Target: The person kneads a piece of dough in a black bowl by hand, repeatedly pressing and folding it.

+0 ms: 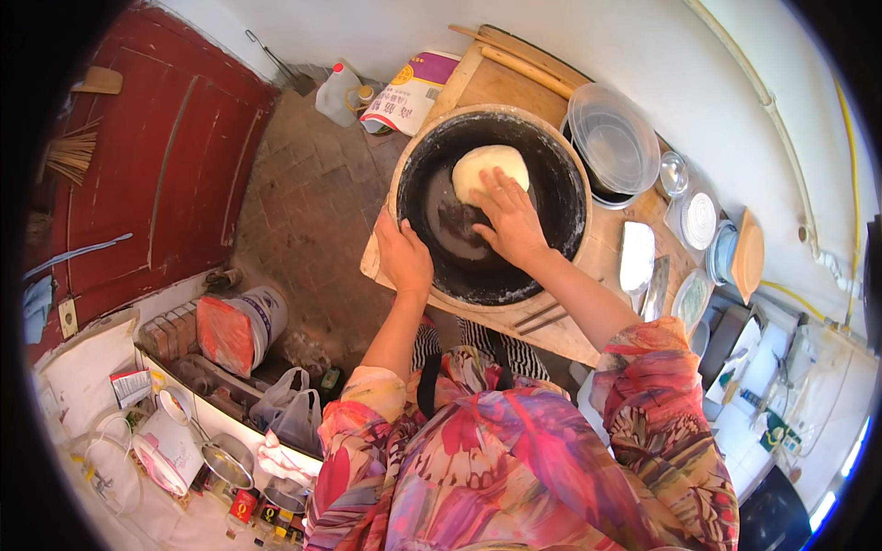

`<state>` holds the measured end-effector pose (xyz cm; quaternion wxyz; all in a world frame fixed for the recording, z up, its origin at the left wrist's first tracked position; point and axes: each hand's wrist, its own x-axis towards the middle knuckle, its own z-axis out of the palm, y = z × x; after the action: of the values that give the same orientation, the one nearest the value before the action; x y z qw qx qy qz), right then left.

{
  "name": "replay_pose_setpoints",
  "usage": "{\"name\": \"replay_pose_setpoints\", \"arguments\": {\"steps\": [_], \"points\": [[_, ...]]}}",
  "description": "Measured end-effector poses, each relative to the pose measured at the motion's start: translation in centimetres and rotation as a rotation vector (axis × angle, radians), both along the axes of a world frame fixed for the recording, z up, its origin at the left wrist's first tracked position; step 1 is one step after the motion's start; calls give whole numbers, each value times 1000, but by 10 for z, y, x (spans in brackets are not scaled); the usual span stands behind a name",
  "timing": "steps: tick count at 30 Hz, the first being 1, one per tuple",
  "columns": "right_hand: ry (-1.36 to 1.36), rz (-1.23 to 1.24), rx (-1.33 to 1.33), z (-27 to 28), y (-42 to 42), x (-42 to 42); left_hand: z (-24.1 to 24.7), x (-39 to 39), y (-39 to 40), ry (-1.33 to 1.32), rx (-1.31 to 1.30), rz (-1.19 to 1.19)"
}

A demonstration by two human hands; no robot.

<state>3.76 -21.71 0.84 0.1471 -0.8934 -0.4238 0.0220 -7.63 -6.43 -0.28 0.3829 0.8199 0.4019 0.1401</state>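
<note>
A pale, rounded lump of dough point(482, 169) lies in a wide basin point(493, 279) with a dark inside dusted with flour. My right hand point(508, 219) rests its fingers on the near right side of the dough, palm down and fingers slightly spread. On the basin's left rim is my left hand point(405, 253), its thumb over the edge and its fingers on the outer wall. The basin stands on a wooden table point(596, 286), near the front left edge. A pair of chopsticks point(541, 318) lies just in front of it.
Clear plastic tubs point(613, 138), a cleaver point(654, 286) and a white scoop point(637, 258) sit right of the basin. Behind it lies a rolling pin point(527, 71). A printed flour sack point(413, 93) and a plastic jug point(337, 95) stand beyond the table's left side.
</note>
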Motion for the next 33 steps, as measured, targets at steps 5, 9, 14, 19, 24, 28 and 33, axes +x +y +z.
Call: {"name": "replay_pose_setpoints", "arguments": {"steps": [5, 9, 14, 19, 24, 28, 33], "points": [[152, -375, -93, 4, 27, 8, 1, -3, -1, -20, 29, 26], [236, -629, -39, -10, 50, 28, -1, -2, -3, -35, 48, 14], [161, -599, -63, -20, 64, 31, 7, -3, -4, 43, 3, 29], [163, -105, -161, -11, 72, 2, -3, -3, -4, -22, 84, 5], [333, 618, -270, 15, 4, 7, -1, -2, -4, -18, 39, 37], [204, 897, -483, 27, -11, 44, 4, 0, -6, -11, 81, 45], [77, 790, -265, 17, 47, 67, 5, 0, -6, 43, 46, 44]]}}
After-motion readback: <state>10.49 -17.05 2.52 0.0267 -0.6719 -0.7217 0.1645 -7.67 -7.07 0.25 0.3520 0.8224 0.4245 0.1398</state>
